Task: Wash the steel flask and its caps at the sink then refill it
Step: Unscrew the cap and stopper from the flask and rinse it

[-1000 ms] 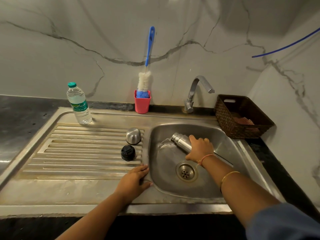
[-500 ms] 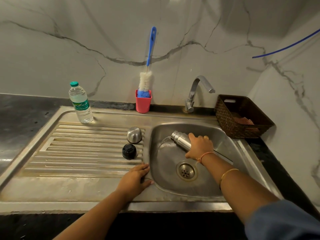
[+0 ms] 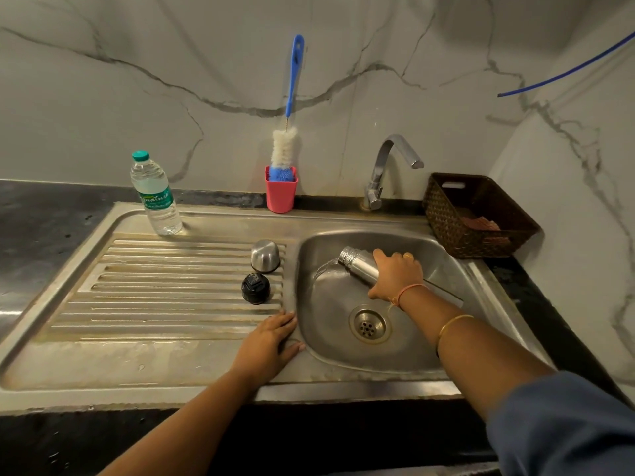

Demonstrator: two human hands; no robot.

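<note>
Two caps, steel cap (image 3: pixel 265 255) and black cap (image 3: pixel 255 288), stand on your ribbed drainboard (image 3: pixel 154 286) beyond your flat left hand (image 3: pixel 273 341); your right hand (image 3: pixel 395 274) grips the steel flask (image 3: pixel 357 266), tilted inside the basin (image 3: pixel 330 304).

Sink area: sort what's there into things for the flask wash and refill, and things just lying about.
For the job:
flask, tipped in the right hand
steel cap
black cap
brush
tap
sink
water bottle, likely for the refill

Lying about:
pink cup, only holding the brush
basket
blue tube
</note>
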